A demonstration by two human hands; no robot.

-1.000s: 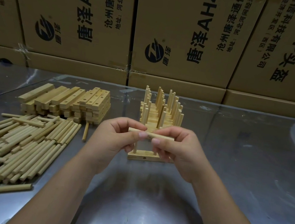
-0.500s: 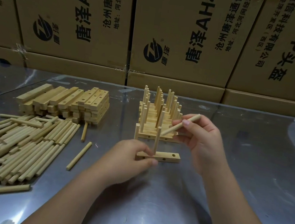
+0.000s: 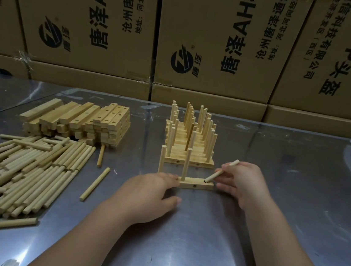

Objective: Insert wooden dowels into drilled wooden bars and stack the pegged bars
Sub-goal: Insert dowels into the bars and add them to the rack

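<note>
Wooden dowel (image 3: 223, 170) pinched by right hand (image 3: 242, 184), slanted up-right, lower tip at empty right-end hole of bar (image 3: 196, 183) | bar flat on counter (image 3: 272, 237), left end gripped by left hand (image 3: 151, 194) | uprighting judged necessary

"唐泽 AH4" on cardboard boxes (image 3: 215, 38)

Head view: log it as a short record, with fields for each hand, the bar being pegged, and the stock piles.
left hand: holds the bar at its left end
right hand: pinches a tilted dowel, lower tip at the bar's right-end hole
bar: two upright dowels, right-end hole unfilled
pegged stack: behind the bar
stock: loose dowels and drilled bars, far left
</note>
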